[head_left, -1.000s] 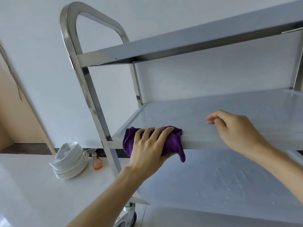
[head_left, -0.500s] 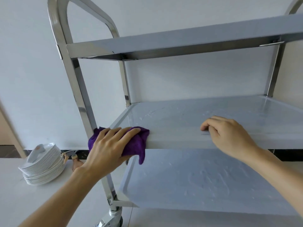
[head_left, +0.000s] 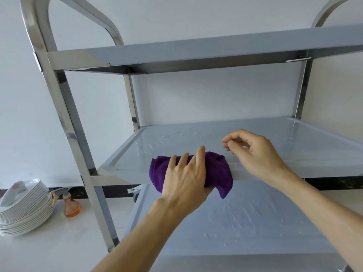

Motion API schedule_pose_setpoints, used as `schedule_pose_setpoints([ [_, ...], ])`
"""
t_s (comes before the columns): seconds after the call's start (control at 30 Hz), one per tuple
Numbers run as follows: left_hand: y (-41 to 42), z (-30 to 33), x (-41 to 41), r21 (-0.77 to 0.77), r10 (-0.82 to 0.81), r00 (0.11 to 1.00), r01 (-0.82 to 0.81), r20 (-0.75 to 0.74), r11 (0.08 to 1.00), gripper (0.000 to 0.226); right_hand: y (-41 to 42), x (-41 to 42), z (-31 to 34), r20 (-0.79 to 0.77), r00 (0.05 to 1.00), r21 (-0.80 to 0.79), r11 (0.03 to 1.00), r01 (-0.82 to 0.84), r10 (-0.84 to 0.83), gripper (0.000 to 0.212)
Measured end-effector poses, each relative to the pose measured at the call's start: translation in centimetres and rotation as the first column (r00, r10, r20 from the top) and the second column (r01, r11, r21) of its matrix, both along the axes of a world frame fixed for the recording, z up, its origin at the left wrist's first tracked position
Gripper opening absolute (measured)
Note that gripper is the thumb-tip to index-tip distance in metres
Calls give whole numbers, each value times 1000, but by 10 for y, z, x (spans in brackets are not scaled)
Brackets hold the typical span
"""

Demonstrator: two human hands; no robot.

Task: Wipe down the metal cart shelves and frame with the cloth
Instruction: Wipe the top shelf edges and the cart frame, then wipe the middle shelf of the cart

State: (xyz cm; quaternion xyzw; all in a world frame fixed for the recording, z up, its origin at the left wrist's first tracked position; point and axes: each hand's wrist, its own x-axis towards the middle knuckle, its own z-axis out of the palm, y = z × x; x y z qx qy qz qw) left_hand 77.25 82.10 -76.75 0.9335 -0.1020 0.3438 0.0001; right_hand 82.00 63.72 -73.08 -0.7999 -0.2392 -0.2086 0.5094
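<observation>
The metal cart has a top shelf, a middle shelf and a bottom shelf, all held by a shiny steel frame. A purple cloth is folded over the front lip of the middle shelf, with a corner hanging below it. My left hand presses on the cloth with its fingers laid flat across the top; the thumb is hidden. Just to the right of the cloth, my right hand hovers over the middle shelf with loosely curled fingers and holds nothing.
A stack of white plates with a spoon on top stands on the white surface at the lower left. Beside it is a small orange spray bottle. A plain white wall lies behind the cart.
My left hand slid the cloth left to the frame post, then back right along the shelf's front lip. My right hand's fingers came off the shelf edge.
</observation>
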Motion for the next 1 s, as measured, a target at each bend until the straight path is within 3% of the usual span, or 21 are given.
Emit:
schedule_pose_setpoints([
  [0.13, -5, -1, 3, -26, -17, 998, 18, 57, 999, 55, -4, -8, 1, -9, 985, -167, 971, -169, 170, 11],
  [0.2, -2, -2, 3, -56, -30, 998, 33, 50, 998, 60, -4, -10, -3, -45, 963, -331, 905, -267, 267, 29],
  [0.3, 4, -1, 1, -83, -72, 997, 74, 26, 994, 77, -3, -10, -6, 44, 959, -508, 832, -221, 281, 41],
  [0.57, 58, 4, -21, 108, -188, 980, 194, -63, 975, 89, -19, -11, -8, 151, 961, -587, 803, -102, 233, 42],
  [0.63, 68, 3, -25, 166, -213, 975, 221, -64, 961, 84, -30, -11, -7, 143, 966, -601, 794, -88, 214, 39],
  [0.8, 38, 3, -19, 125, -256, 966, 257, -27, 958, 62, -55, -11, -4, 126, 978, -618, 784, -55, 167, 37],
  [1.0, 26, 7, -5, 5, -189, 972, 192, -136, 981, 69, -37, -28, -4, 271, 945, -694, 718, 60, 184, 77],
])
